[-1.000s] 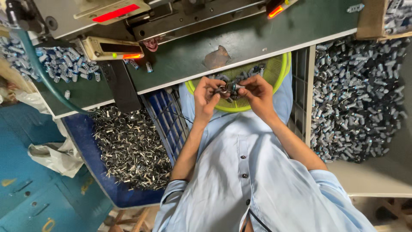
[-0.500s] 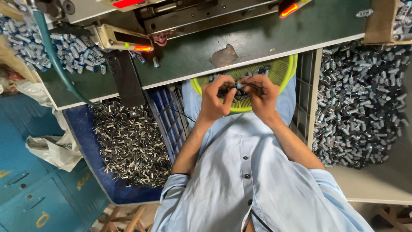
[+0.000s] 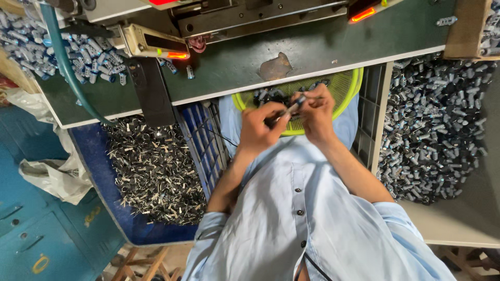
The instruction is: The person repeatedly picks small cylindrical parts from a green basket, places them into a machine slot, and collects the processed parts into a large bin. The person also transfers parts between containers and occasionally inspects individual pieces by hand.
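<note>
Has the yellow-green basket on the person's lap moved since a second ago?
No. The yellow-green basket lies tucked under the green bench edge as before; only the head camera shifted. Both hands work over it.

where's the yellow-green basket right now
In the head view the yellow-green basket sits in the person's lap, just below the edge of the green workbench, directly behind the left hand and right hand, which hold a small dark part over it.

Left hand [image 3: 259, 126], right hand [image 3: 316, 112], fingertips pinched together

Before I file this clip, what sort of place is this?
Probably a small assembly workshop: a green workbench under a machine, bins heaped with small metal parts, both hands joining pieces over a yellow basket.
</note>
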`<act>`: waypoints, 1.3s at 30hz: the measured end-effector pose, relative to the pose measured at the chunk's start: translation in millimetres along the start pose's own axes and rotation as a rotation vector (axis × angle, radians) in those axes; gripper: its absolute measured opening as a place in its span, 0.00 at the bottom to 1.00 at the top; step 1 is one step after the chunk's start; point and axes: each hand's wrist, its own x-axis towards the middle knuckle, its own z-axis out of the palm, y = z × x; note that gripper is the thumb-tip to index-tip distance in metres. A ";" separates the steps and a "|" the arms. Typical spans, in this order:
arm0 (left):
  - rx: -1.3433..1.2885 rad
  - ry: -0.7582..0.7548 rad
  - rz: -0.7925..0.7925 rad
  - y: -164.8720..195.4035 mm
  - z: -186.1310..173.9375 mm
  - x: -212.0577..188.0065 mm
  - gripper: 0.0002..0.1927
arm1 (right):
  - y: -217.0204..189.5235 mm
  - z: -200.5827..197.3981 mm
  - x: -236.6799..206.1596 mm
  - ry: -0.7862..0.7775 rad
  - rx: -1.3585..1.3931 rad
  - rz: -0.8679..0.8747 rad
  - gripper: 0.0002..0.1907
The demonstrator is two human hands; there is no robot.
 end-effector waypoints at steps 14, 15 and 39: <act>-0.142 0.188 -0.156 -53.0 -23.3 -31.3 0.07 | -96.4 96.3 94.5 -0.428 -1.115 -0.955 0.15; -0.152 0.162 -0.124 -55.9 -21.7 -33.7 0.07 | -101.4 106.4 109.0 -0.500 -1.232 -1.112 0.16; -0.515 0.078 -0.088 -61.2 -16.8 -32.6 0.08 | -106.7 131.3 74.7 -0.495 -1.619 -1.041 0.16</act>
